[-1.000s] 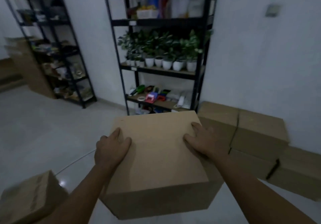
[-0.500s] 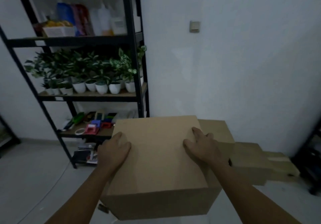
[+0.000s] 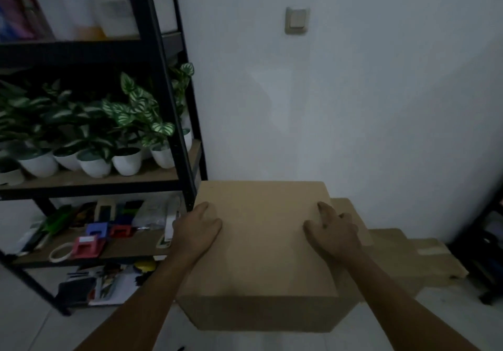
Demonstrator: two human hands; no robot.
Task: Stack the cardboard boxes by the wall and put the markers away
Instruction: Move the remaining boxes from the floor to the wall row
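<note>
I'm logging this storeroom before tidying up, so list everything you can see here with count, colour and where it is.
carried box: one, brown cardboard, centre foreground, held near the wall.
stacked boxes: several, brown cardboard, on the floor against the wall, right of the carried box; exact count unclear.
shelf unit: one, black frame, left.
potted plants: a row, green leaves in white pots, middle shelf.
tape dispensers: a few, pink, blue and red, lower shelf.
tape roll: one, pale, lower shelf.
wall switch: one, beige, on the white wall.
left hand: on the carried box's left edge.
right hand: on its right edge.
</note>
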